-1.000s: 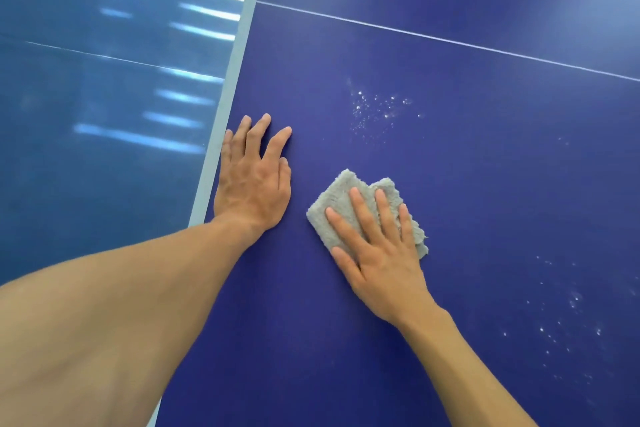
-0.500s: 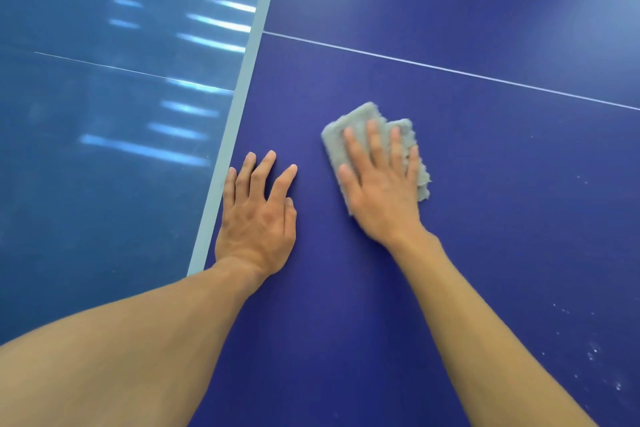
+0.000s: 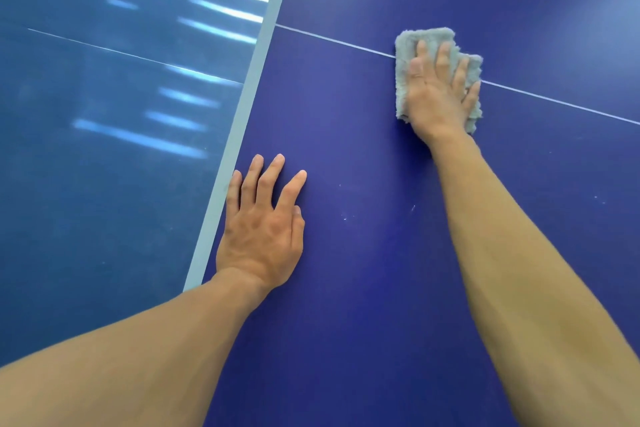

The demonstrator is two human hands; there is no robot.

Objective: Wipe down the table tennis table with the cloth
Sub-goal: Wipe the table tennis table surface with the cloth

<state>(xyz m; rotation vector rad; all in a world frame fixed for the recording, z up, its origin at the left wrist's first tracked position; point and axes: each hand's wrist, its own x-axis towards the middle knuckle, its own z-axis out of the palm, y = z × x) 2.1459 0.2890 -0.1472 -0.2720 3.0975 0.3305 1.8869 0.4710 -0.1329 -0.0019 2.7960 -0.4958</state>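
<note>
The dark blue table tennis table fills the right and middle of the head view. A folded grey cloth lies on its thin white centre line. My right hand presses flat on the cloth with straight fingers, arm stretched far forward. My left hand rests flat on the table, fingers spread, right beside the pale left edge strip. A few tiny white specks lie on the surface between my arms.
Left of the table edge lies a shiny blue floor with bright light reflections and a thin white line. The table surface runs on beyond the centre line and off to the right.
My right hand has pushed the cloth forward and to the right, from near my left hand up onto the white centre line. The dusty patch it crossed is gone. My left hand stays planted.
</note>
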